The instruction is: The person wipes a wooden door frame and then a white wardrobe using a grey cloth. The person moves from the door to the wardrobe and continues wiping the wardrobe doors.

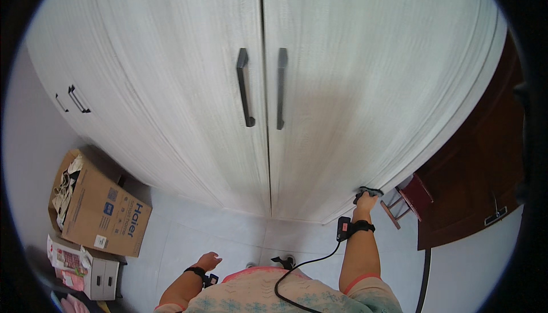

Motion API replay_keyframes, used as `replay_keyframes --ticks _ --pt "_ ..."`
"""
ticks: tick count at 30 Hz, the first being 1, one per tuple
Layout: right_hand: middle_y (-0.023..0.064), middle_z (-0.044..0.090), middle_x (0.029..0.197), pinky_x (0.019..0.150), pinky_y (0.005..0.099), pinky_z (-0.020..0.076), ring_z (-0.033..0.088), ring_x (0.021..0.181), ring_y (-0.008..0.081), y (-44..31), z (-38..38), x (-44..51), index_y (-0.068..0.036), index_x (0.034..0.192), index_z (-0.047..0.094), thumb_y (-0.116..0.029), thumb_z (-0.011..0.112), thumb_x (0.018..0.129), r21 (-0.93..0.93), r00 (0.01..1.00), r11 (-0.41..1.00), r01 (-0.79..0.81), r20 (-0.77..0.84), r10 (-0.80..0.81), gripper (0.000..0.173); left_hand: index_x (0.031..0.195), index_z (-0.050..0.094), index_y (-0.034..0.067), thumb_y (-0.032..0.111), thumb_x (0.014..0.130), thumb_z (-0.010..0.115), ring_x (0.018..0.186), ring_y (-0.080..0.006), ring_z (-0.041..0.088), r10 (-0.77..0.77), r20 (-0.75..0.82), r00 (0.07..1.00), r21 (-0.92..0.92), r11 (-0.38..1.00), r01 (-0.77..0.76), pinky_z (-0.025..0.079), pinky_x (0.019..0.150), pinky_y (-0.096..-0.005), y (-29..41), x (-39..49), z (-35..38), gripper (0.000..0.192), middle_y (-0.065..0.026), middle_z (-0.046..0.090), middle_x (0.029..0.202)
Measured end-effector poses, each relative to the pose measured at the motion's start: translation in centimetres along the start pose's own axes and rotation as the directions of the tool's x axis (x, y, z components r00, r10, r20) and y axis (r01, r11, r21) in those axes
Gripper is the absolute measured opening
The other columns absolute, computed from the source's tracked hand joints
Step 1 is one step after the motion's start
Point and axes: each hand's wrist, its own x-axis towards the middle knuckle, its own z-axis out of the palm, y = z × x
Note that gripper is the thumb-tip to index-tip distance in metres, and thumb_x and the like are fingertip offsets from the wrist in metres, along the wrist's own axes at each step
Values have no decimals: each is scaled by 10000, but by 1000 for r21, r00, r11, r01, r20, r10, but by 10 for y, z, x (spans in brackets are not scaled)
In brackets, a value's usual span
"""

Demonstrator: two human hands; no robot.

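Observation:
My right hand [367,201] holds a dark grey cloth [369,191] against the lower right edge of a pale wood-grain wardrobe [325,99]. Low on the left, my left hand [209,261] hangs over the floor with nothing in it, its fingers partly spread. Two closed wardrobe doors meet at a dark vertical seam, with a dark bar handle [244,88] on the left door and a grey bar handle [281,88] on the right one. Each wrist wears a black strap with a small device; a black cable runs from the right device [343,229].
A Haier cardboard box [107,210] with fabric inside stands at the left, above a small white drawer cabinet [102,276] bearing bags. At the right are a small red-topped stool [415,197] and a dark brown door [471,176] with a metal handle [495,216].

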Motion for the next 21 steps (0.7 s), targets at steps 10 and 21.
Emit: replay_keyframes --ticks 10,21 --pt "155 633 911 685 453 513 623 817 343 94 65 -113 -16 1025 581 -127 589 825 -100 568 778 -620 627 533 230 1175 570 21 419 876 562 1057 -317 587 -229 -24 973 -184 958 220 470 909 -377 -34 -58 33 498 -173 625 1127" --pt "182 610 1027 822 464 493 600 921 332 57 145 -206 28 1067 536 -77 463 907 37 258 388 -921 805 535 205 1153 588 36 425 862 567 1046 -320 590 -319 -63 946 -233 926 296 467 910 -382 -76 -143 131 486 -167 630 1113"
